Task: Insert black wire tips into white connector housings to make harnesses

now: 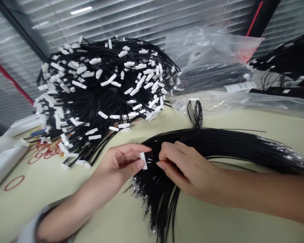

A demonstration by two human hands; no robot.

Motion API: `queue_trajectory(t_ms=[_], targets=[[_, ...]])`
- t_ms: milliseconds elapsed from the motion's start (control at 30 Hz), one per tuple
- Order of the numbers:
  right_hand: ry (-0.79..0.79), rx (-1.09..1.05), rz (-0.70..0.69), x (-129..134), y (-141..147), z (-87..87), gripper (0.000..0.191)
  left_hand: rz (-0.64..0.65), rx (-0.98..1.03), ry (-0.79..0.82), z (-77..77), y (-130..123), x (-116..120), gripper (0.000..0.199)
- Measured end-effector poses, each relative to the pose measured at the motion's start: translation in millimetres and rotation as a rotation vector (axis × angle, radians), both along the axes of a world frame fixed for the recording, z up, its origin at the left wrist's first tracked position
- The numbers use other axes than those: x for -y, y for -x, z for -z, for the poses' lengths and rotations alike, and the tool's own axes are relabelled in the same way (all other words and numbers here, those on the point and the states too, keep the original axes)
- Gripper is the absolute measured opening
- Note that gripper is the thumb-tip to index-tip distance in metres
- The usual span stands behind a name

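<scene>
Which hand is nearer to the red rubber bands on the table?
Left. The left hand, pinching a white connector, is right of the red rubber bands in the head view; the right hand is farther right, on the black wires.

Grey slatted blinds [131, 20] line the walls behind a pale table [45, 206], with dark posts [268, 13], red strips [11, 81] and a bright strip light [81, 10] overhead.

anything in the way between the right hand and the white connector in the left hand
Only black wires cross the small gap between the right hand and the white connector pinched by the left hand. Nothing else visible stands there.
</scene>
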State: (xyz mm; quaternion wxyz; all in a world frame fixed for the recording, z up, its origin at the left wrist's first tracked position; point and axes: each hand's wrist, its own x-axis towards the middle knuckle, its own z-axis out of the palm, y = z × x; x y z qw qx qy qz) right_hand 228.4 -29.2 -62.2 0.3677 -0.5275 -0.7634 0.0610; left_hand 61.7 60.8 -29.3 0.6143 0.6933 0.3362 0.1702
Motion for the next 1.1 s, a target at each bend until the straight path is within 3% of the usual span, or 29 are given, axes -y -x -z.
queue_trajectory(t_ms=[533, 867, 1000, 1100], targets=[[-0.012, -0.055, 0.027, -2, 4, 2.1, 0.013, -0.043, 0.025, 0.144, 2.8, 1, 5, 0.021], [-0.036, -0.124, 0.073, -1, 5, -2.4, 0.012, -0.015, 0.049, 0.074, -0.4, -3, 3, 0.02], [-0.146, -0.174, 0.081, -1, 3, -1.2, 0.013, -0.049, 0.07, 0.127, -0.1, -1, -4, 0.019], [-0.276, -0.019, 0.05, -1, 4, 4.8, 0.016, -0.078, 0.047, 0.135, -0.1, 0, -6, 0.019]])
